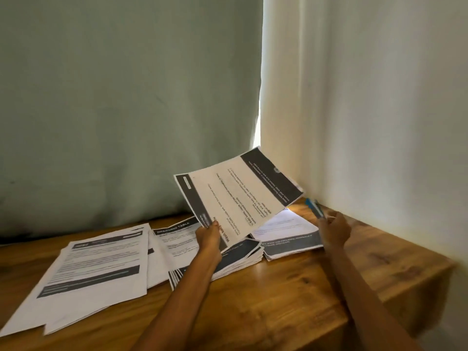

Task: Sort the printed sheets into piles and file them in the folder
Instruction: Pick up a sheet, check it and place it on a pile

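Fingers [215,225] of the left hand [209,239] pinch the near corner of one printed sheet [238,196], which is held tilted above the wooden surface [278,300], its long axis running up and to the right, away from that hand. Under it lie the piles, largest first: a broad spread at the left [88,269], a middle stack [238,257] directly beneath the lifted sheet, and a smaller right pile [288,234] against the curtain [367,97]. The right hand [334,230] is curled round a blue pen-like object [314,207] (too blurred to identify), just beside the right pile. Judged from this layout, the sheet's free end points toward the right pile, the nearest drop. No folder is visible.
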